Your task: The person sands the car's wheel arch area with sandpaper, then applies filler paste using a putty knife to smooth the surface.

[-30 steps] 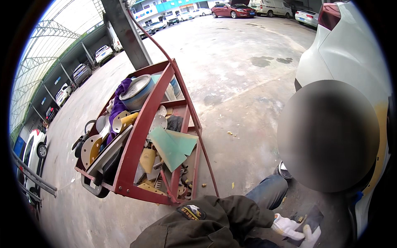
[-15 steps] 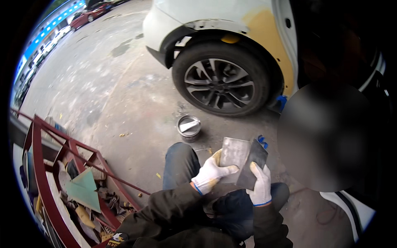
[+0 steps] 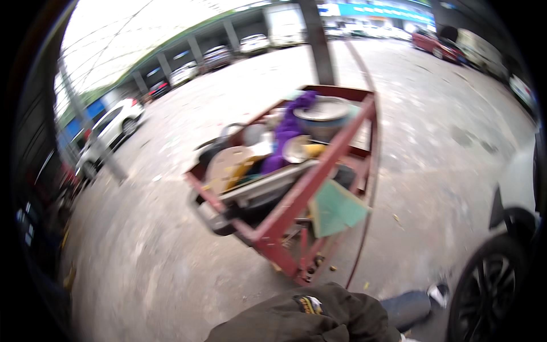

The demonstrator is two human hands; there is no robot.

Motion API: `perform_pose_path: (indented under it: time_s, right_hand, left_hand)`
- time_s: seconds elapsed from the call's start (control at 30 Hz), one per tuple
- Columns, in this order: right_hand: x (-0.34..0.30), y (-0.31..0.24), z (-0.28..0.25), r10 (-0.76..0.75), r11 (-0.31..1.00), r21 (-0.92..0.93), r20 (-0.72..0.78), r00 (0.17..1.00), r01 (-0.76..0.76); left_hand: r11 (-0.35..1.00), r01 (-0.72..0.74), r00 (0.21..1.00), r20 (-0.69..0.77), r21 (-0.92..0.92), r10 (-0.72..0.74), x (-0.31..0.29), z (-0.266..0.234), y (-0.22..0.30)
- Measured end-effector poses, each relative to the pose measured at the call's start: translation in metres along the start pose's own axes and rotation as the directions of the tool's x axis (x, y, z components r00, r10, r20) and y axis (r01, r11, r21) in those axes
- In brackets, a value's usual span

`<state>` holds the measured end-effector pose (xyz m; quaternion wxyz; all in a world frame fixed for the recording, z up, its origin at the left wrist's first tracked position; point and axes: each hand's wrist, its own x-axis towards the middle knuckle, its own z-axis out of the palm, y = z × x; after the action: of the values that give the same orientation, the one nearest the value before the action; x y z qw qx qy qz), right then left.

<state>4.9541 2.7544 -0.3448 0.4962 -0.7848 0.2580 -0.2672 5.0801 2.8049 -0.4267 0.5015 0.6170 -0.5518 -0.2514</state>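
Observation:
My left sleeve point(image 3: 273, 319), dark with a patch, crosses the lower edge. Only a sliver of white at its end shows, perhaps my left glove, so its fingers and anything in them are hidden. My right hand is out of the picture. In front of my left arm stands a red metal cart point(image 3: 310, 194), slightly blurred. On its top lie a purple cloth point(image 3: 285, 137), a round lidded tub point(image 3: 322, 117), a tan rounded plate point(image 3: 228, 165) and other tools. A pale green sheet point(image 3: 336, 210) sticks out of its lower part.
A thin dark red hose or cable point(image 3: 364, 239) hangs down along the cart's right side. The car's wheel point(image 3: 490, 290) stands at the lower right beside my knee point(image 3: 407, 310). A post point(image 3: 317, 43) rises behind the cart. Parked cars point(image 3: 114, 128) line the far yard.
The view has swung left, from the wheel to the cart. Before, my gloved hands held flat grey plates; now the hands and plates have almost wholly left the picture.

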Motion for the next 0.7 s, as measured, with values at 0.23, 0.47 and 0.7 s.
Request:
perform_pose_path:
  time_s: [0.23, 0.47, 0.7]
  right_hand:
    - [0.052, -0.003, -0.002, -0.211, 0.973, 0.147, 0.267, 0.94, 0.177]
    - [0.058, -0.026, 0.038, -0.247, 0.962, 0.191, 0.314, 0.917, 0.194]
    - [0.055, -0.033, 0.06, -0.244, 0.963, 0.185, 0.305, 0.921, 0.195]
  left_hand:
    - [0.991, 0.08, 0.988, -0.139, 0.105, -0.065, -0.001, -0.022, -0.011]
    - [0.986, 0.12, 0.965, -0.249, 0.12, -0.087, -0.017, -0.049, -0.003]
    - [0.987, 0.123, 0.957, -0.275, 0.1, -0.092, -0.023, -0.062, 0.003]
